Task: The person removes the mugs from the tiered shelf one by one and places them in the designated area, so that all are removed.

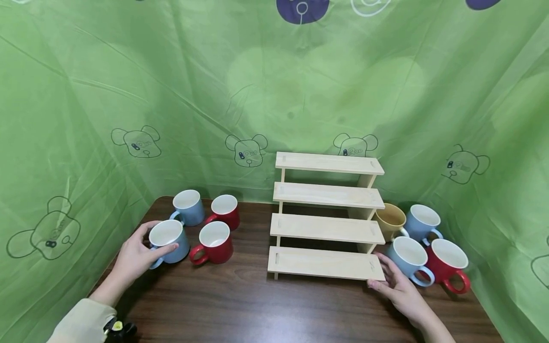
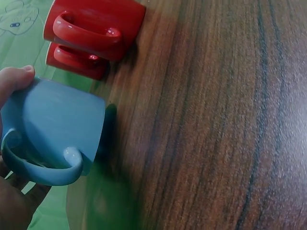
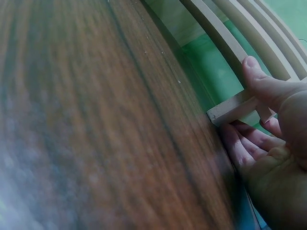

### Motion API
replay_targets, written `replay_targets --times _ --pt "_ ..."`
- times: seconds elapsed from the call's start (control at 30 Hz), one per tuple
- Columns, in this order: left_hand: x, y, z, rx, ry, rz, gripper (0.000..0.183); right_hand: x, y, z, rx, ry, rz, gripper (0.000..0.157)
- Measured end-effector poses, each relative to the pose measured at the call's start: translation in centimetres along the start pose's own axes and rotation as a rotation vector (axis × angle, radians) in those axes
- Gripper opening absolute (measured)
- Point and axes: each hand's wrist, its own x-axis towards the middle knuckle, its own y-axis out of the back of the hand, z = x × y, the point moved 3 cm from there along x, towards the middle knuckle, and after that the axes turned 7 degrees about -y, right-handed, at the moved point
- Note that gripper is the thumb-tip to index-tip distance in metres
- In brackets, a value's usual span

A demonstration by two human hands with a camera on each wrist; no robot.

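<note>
My left hand grips a light blue mug with a white inside, thumb and fingers spread round its body near the rim. In the left wrist view the same mug shows its handle, with the thumb at its upper edge. A four-step wooden shelf stands right of the middle. My right hand holds the right end of its lowest step. The right wrist view shows the thumb against the step's front edge and the fingers of that hand curled by the shelf's side support.
Beside the held mug stand two red mugs and another blue mug. Close to the shelf's right side are a yellow mug, two blue mugs and a red mug. A green curtain surrounds the brown table.
</note>
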Motion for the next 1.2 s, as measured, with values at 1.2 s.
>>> replay_targets --times 1.2 --pt "-0.1 -0.9 -0.2 0.052 0.02 -0.078 0.093 -0.7 1.0 -3.1 -0.312 -0.032 0.031 0.082"
